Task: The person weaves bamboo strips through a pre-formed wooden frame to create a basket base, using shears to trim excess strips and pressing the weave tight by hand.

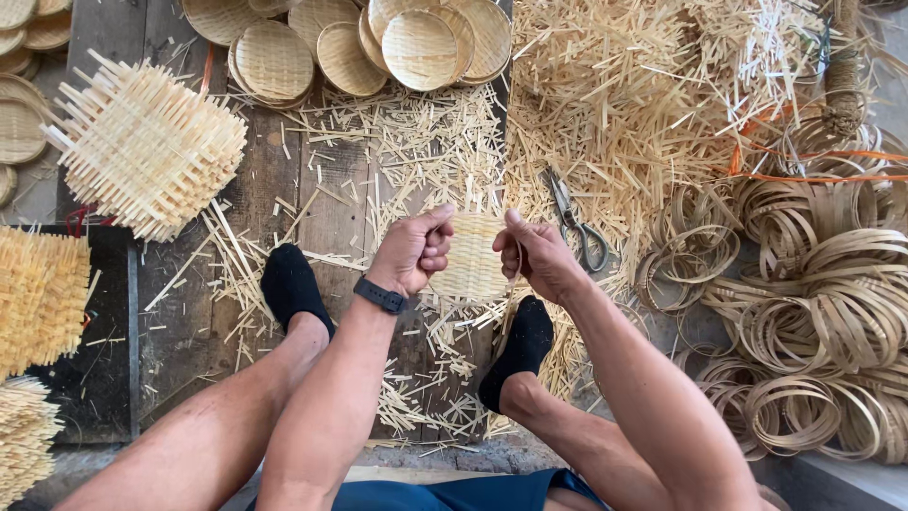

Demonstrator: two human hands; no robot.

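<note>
A small round woven bamboo tray (471, 257) is held upright between both hands above my legs. My left hand (413, 251) grips its left rim, thumb on top, with a dark watch on the wrist. Gripping the right rim is my right hand (532, 255), thumb raised. Both feet wear black socks (291, 284) and rest on the wooden boards below.
Finished woven trays (416, 43) lie piled at the top. A stack of square woven mats (147, 147) lies left. Scissors (574, 220) rest among bamboo offcuts. Coiled bamboo hoops (823, 312) fill the right side. More mats (38, 293) lie far left.
</note>
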